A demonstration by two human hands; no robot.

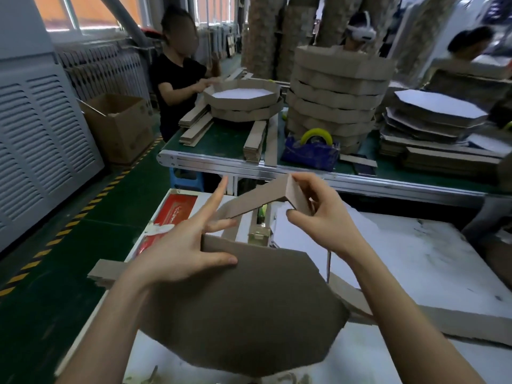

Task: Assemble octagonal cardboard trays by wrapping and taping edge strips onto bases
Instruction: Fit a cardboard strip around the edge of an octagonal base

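A brown octagonal cardboard base (243, 309) is held tilted above the white table (432, 259), its brown side toward me. My left hand (182, 245) holds its upper left corner, thumb on the brown face and the other fingers spread behind the edge. A folded cardboard edge strip (257, 198) rises over the far edge of the base. My right hand (318, 214) pinches the strip at its bend. A tape dispenser (260, 228) stands just behind the base, partly hidden by the strip.
More strips (357, 297) lie on the table at right. Beyond, a green conveyor table (221, 145) carries a tall stack of finished trays (335, 92), a blue tape dispenser (311, 149), flat bases (437, 112) and strip bundles. A person (177, 79) works there. A red box (169, 220) sits left.
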